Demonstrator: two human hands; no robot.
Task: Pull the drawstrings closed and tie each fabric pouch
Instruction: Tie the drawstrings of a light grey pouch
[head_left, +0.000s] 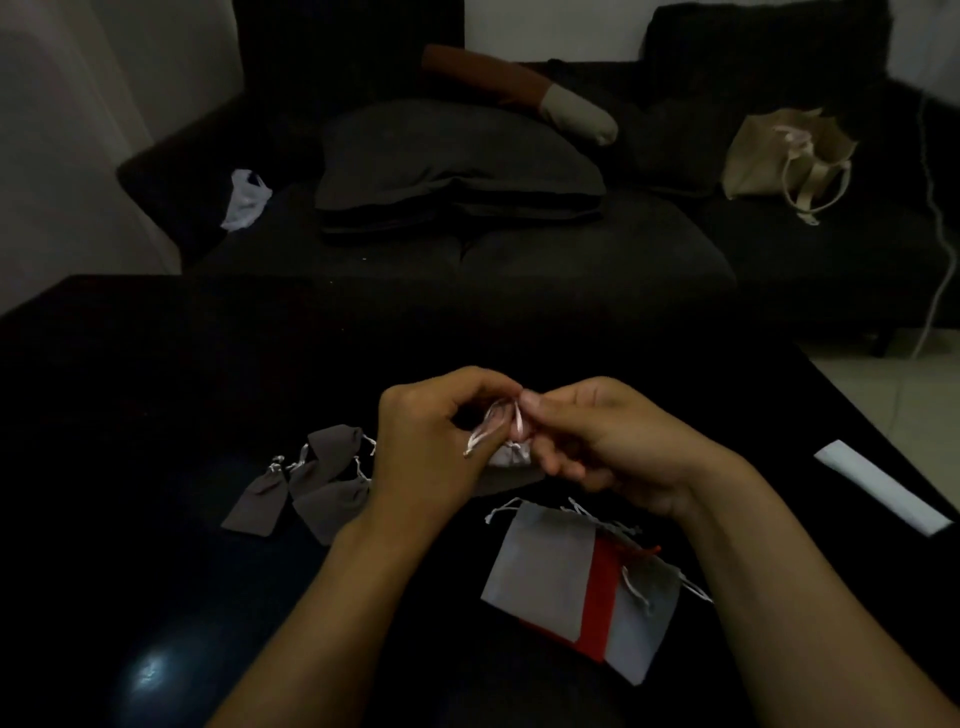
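Note:
A small grey pouch (511, 460) hangs between my hands above the black table (156, 389), its neck gathered. My left hand (431, 441) pinches one pale drawstring (485, 428), and my right hand (597, 441) pinches the other strand at the pouch's top. Left of my hands lie three grey pouches (311, 483) with drawn necks. In front of me sits a stack of flat pouches (550, 566), grey ones with a red pouch (597, 597) between them, their strings loose.
A white paper strip (883, 486) lies at the table's right edge. Beyond the table stands a dark sofa (571, 249) with a grey cushion (457, 156), a beige tote bag (779, 156) and a white plastic bag (244, 200).

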